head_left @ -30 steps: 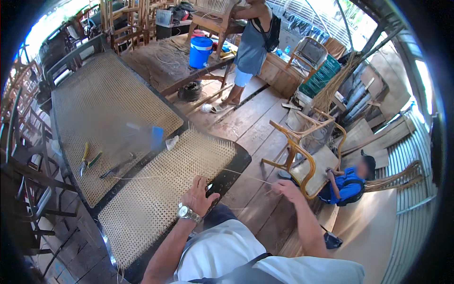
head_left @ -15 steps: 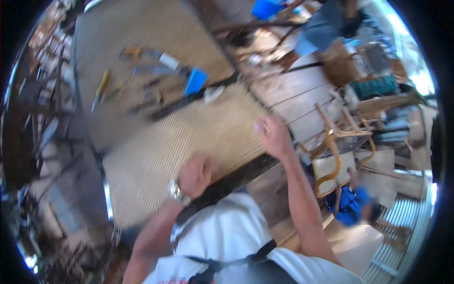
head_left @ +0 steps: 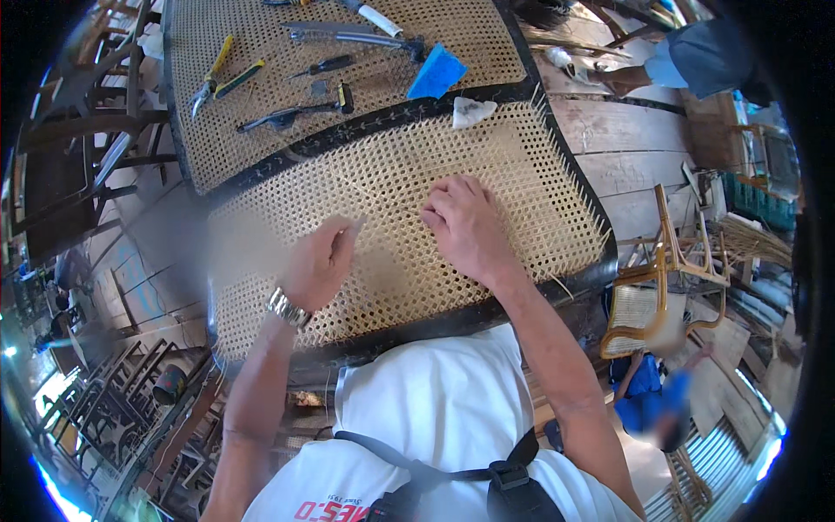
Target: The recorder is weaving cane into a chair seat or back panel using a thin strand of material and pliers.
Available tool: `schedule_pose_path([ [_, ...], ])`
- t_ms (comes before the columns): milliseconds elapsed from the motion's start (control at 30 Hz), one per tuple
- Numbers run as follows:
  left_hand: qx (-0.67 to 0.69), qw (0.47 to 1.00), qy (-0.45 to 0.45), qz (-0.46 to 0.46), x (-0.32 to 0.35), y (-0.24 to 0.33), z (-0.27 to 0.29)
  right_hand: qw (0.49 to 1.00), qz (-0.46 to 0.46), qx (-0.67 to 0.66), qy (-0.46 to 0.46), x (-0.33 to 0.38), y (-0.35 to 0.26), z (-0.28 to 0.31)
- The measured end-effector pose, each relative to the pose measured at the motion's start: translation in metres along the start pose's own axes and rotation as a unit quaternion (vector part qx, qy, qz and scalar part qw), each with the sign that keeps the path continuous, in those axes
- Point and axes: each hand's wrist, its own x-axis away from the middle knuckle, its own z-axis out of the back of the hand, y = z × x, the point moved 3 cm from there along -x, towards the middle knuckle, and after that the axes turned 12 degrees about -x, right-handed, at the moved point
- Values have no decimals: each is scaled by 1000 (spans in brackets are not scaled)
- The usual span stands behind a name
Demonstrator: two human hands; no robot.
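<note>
Before me lies a panel of woven cane webbing (head_left: 539, 204) in a black frame (head_left: 417, 334), with loose strand ends sticking out along its right edge. My left hand (head_left: 320, 263), a metal watch at its wrist, is over the left-middle of the webbing. Its thumb and forefinger are pinched together, and a small pale tip shows there, too blurred to name. My right hand (head_left: 468, 224) rests on the middle of the webbing, fingers curled inward; whatever they hold is hidden. A white lump (head_left: 472, 112) sits at the panel's far edge, by a blue piece (head_left: 437, 71).
On the farther cane section lie yellow-handled pliers (head_left: 213, 80), a hammer (head_left: 300, 113), a dark pointed tool (head_left: 323, 66) and other tools. A wooden chair frame (head_left: 665, 261) stands at right, near a person in blue (head_left: 648, 404). Dark chair frames (head_left: 113, 409) crowd the lower left.
My right hand has come from the panel's right edge to its middle. My left hand has moved from near the front edge farther onto the webbing. The view has shifted and become sharper.
</note>
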Motion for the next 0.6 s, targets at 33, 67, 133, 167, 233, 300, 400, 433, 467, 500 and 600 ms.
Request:
schedule_pose_path([
  [33, -5, 999, -33, 13, -6, 8, 3, 994, -28, -98, -27, -7, -1, 3],
  [67, 0, 999, -37, 15, -13, 12, 3, 978, -58, -195, -52, -11, -2, 7],
  [133, -48, 997, -14, -50, -27, 24, 3, 924, -106, -366, -22, -15, -1, 25],
  [167, -61, 996, -40, -58, -34, 34, 5, 839, -147, -524, 21, -15, 1, 37],
  [233, -83, 993, -28, -82, -50, 38, 2, 802, -141, -577, 66, -16, 0, 62],
  [300, -103, 988, -20, -112, -53, 47, -9, 760, -138, -624, 116, -13, 8, 90],
  [400, -133, 970, -4, -206, -39, 78, -30, 795, -148, -565, 166, -10, 33, 120],
  [433, -131, 970, -5, -206, -33, 89, -38, 868, -186, -440, 134, -8, 45, 116],
  [467, -134, 965, -51, -218, -26, 101, -50, 921, -219, -305, 99, -6, 54, 114],
  [500, -140, 960, -95, -222, -20, 109, -60, 947, -227, -216, 75, -5, 50, 110],
  [600, -110, 965, -72, -229, -8, 135, -76, 972, -217, -73, 45, -9, 26, 105],
])
